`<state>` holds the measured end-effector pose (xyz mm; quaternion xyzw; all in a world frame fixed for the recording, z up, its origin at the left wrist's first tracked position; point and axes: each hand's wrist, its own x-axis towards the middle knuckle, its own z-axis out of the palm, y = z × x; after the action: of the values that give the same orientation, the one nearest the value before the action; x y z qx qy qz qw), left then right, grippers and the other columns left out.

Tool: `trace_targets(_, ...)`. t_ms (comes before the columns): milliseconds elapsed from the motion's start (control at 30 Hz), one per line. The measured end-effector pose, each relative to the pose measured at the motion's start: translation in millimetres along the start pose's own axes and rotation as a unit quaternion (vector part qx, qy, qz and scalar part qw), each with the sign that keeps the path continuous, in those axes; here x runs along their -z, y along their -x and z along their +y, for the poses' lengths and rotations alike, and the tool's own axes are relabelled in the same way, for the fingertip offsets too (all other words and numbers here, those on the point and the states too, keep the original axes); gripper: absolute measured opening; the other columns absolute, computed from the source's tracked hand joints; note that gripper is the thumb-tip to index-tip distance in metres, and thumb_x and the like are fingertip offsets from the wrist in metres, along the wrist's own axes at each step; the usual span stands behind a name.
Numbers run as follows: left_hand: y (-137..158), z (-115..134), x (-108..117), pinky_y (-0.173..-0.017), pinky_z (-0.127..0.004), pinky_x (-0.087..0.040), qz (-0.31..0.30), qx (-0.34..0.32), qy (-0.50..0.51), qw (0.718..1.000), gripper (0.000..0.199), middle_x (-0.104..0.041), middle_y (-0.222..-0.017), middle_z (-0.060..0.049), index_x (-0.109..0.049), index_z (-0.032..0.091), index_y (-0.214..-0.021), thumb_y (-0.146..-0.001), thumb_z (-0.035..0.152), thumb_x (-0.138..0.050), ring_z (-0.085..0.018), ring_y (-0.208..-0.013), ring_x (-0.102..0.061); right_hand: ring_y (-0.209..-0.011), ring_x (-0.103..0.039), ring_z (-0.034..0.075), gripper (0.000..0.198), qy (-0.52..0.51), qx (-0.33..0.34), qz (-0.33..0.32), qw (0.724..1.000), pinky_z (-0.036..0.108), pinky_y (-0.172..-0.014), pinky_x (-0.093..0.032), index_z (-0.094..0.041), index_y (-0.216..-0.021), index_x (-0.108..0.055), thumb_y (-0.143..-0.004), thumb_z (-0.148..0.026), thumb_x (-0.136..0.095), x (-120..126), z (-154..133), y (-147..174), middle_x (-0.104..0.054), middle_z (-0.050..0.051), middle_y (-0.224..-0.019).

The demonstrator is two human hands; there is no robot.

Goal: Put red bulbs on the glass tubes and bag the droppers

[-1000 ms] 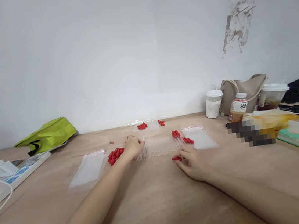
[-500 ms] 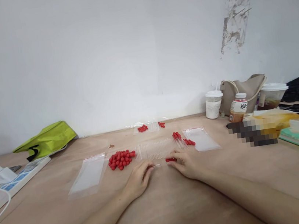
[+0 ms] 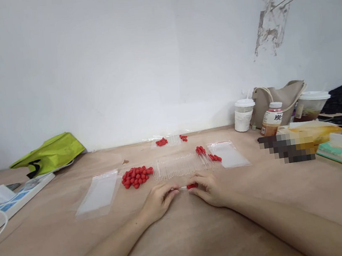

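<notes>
Lining up the slim clear tube (image 3: 183, 188) pinched in the left hand's (image 3: 159, 201) grip with the red bulb (image 3: 192, 186) grasped by the right hand (image 3: 210, 190), low over the desk (image 3: 180, 237), calls for light, even pressure.

1 head camera looks forward and down.

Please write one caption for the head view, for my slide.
The left hand holds a clear tube lined up with a red bulb in the right hand.
</notes>
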<state>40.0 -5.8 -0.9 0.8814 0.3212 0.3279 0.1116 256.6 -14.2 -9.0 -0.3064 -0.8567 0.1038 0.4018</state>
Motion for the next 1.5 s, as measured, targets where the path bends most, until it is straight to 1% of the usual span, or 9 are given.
trace_targets(200,-0.2,-1.8,-3.0,-0.074,-0.026,-0.048,0.013,-0.049,0.051,0.997,0.019,-0.066,-0.092,-0.005,-0.062,0.018,-0.095,-0.085,0.020,-0.046,-0.015,-0.083,-0.061,-0.077,-0.053,0.013,0.013,0.001,-0.003,-0.008,1.000,0.025,-0.069,-0.042,-0.019,-0.088,-0.056,-0.082,-0.023,-0.045,-0.8,-0.3,-0.2,-0.059,0.004,-0.084)
trace_targets(300,-0.5,-1.5,-3.3,-0.073,-0.027,-0.048,0.013,-0.050,0.057,0.997,0.019,-0.067,-0.091,-0.005,-0.062,0.018,-0.094,-0.085,0.020,-0.045,-0.016,-0.082,-0.061,-0.077,-0.053,0.013,0.014,0.005,-0.007,-0.018,1.000,0.025,-0.068,-0.042,-0.019,-0.087,-0.056,-0.083,-0.024,-0.043,-0.5,-0.5,-0.7,-0.060,0.003,-0.082)
trace_targets(467,-1.0,0.4,-4.0,-0.073,-0.027,-0.049,0.005,-0.046,0.066,0.997,0.020,-0.067,-0.090,-0.005,-0.063,0.019,-0.094,-0.085,0.019,-0.045,-0.016,-0.082,-0.062,-0.075,-0.053,0.013,0.014,0.013,-0.003,-0.008,1.000,0.025,-0.067,-0.041,-0.019,-0.084,-0.056,-0.084,-0.023,-0.043,-0.6,-0.2,-0.4,-0.059,0.003,-0.079)
trace_targets(633,-0.2,2.1,-5.8,-0.072,-0.027,-0.049,0.006,-0.048,0.048,0.998,0.020,-0.067,-0.089,-0.005,-0.062,0.019,-0.094,-0.086,0.019,-0.045,-0.015,-0.081,-0.062,-0.073,-0.053,0.014,0.016,0.028,0.014,0.006,1.000,0.025,-0.064,-0.041,-0.019,-0.082,-0.057,-0.084,-0.025,-0.043,-3.3,2.4,1.9,-0.059,0.004,-0.075)
trace_targets(833,1.7,-0.4,-7.7,-0.072,-0.024,-0.048,-0.017,-0.081,-0.004,0.997,0.023,-0.065,-0.094,-0.006,-0.060,0.019,-0.101,-0.087,0.017,-0.042,-0.015,-0.083,-0.061,-0.070,-0.050,0.014,0.017,0.070,0.053,0.005,0.996,0.025,-0.062,-0.039,-0.018,-0.080,-0.057,-0.083,-0.026,-0.043,-6.2,6.3,2.2,-0.056,0.004,-0.071)
trace_targets(1133,0.5,-1.3,-13.9,-0.065,-0.023,-0.045,-0.024,-0.072,-0.033,0.997,0.023,-0.064,-0.081,-0.005,-0.061,0.018,-0.098,-0.088,0.020,-0.040,-0.014,-0.072,-0.059,-0.069,-0.050,0.015,0.018,0.154,0.070,-0.034,0.985,0.029,-0.066,-0.035,-0.017,-0.075,-0.056,-0.082,-0.028,-0.044,-3.7,2.1,-4.1,-0.058,0.004,-0.069)
trace_targets(1300,-1.6,2.5,-16.1,-0.062,-0.023,-0.044,-0.009,-0.051,-0.046,0.998,0.021,-0.062,-0.073,-0.004,-0.061,0.017,-0.091,-0.088,0.021,-0.041,-0.014,-0.068,-0.058,-0.069,-0.052,0.014,0.016,0.149,0.043,-0.027,0.988,0.029,-0.067,-0.033,-0.018,-0.077,-0.057,-0.081,-0.029,-0.046,-5.2,5.0,-5.8,-0.060,0.003,-0.070)
trace_targets(1400,-2.1,3.5,-13.0,-0.062,-0.023,-0.044,0.006,-0.033,-0.048,0.998,0.020,-0.063,-0.077,-0.003,-0.060,0.017,-0.093,-0.087,0.025,-0.042,-0.014,-0.068,-0.058,-0.069,-0.052,0.014,0.016,0.143,0.036,-0.021,0.989,0.030,-0.069,-0.033,-0.020,-0.079,-0.059,-0.082,-0.031,-0.047,-2.2,7.8,-5.9,-0.061,0.002,-0.070)
trace_targets(1500,-1.3,1.4,-6.2,-0.066,-0.025,-0.044,0.010,-0.031,-0.061,0.998,0.021,-0.063,-0.080,-0.003,-0.059,0.018,-0.096,-0.087,0.026,-0.043,-0.015,-0.072,-0.057,-0.068,-0.052,0.014,0.017,0.148,0.026,-0.020,0.988,0.031,-0.070,-0.033,-0.019,-0.076,-0.058,-0.082,-0.032,-0.047,5.5,8.3,-4.9,-0.061,0.002,-0.068)
